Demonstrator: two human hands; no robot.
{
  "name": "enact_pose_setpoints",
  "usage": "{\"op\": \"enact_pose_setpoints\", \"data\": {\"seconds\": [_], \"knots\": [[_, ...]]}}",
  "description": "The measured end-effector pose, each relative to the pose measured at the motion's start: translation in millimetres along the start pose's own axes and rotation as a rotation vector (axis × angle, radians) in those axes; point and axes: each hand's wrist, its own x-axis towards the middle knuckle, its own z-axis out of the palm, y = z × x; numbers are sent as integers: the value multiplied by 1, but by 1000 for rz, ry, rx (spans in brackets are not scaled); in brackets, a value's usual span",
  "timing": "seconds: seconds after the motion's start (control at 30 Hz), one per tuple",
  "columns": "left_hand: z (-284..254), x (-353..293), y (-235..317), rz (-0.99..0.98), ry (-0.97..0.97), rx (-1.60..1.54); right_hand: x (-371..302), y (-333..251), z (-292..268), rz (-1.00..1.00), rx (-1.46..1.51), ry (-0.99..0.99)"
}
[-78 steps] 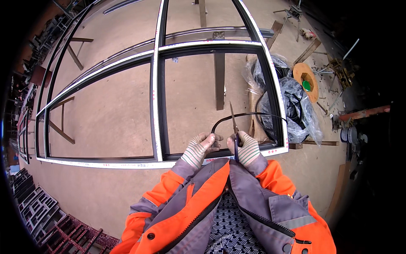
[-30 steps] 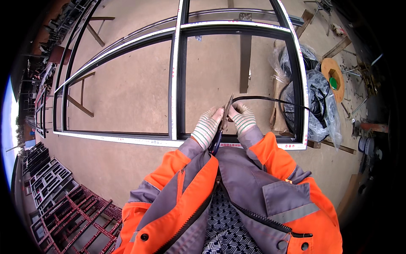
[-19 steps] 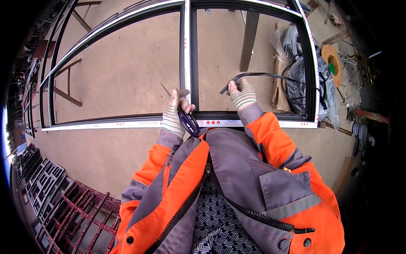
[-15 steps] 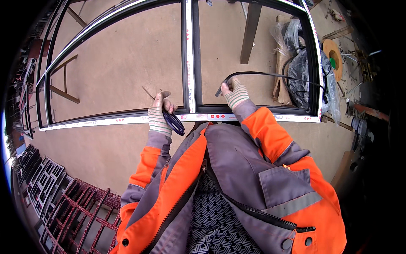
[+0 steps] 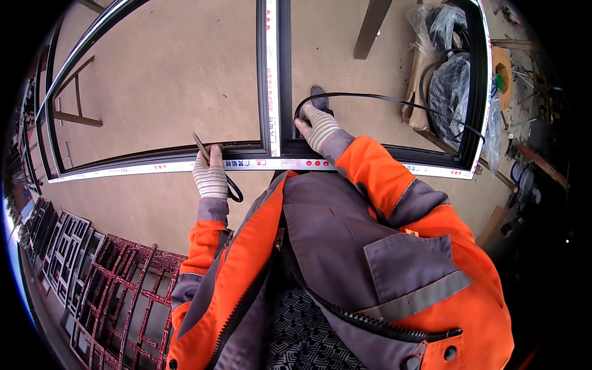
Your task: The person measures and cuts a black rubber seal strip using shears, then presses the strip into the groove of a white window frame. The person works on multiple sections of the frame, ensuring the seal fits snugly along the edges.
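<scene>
Both my hands wear striped knit gloves. My left hand (image 5: 210, 176) is closed round a pair of scissors (image 5: 200, 145), at the near rail left of the middle bar. The blades point forward, and a dark handle loop hangs beside the wrist. My right hand (image 5: 317, 128) pinches a black rubber strip (image 5: 376, 96) at the right opening's near left corner. From there the strip arcs right across the opening. Beneath both hands lies a black window frame (image 5: 271, 92) with white printed film on its faces. My fingers partly hide the strip's end.
Past the frame's right side lie coiled black strip in clear plastic (image 5: 449, 92) and cardboard (image 5: 417, 92). A dark shoe (image 5: 318, 98) shows through the right opening. Brown metal legs (image 5: 372, 28) stand beyond. Red metal grilles (image 5: 129, 290) lean at lower left.
My right hand has moved left and slightly forward to the corner by the middle bar, bringing the strip. My left hand has moved left with the scissors, whose blades now look closer together.
</scene>
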Motion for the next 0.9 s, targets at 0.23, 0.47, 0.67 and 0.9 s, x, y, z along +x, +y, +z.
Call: {"op": "enact_pose_setpoints", "data": {"seconds": [0.23, 0.47, 0.67, 0.9], "knots": [[11, -1, 3, -90, 86, 34, 7, 8, 8, 27, -69, -35], [17, -6, 7, -73, 129, 82, 8, 4, 9, 16, -81, -65], [21, -9, 9, -34, 138, 100, 10, 1, 9, 26, -113, -93], [20, -8, 4, -13, 130, 159, 14, 6, 14, -65, -252, -90]]}}
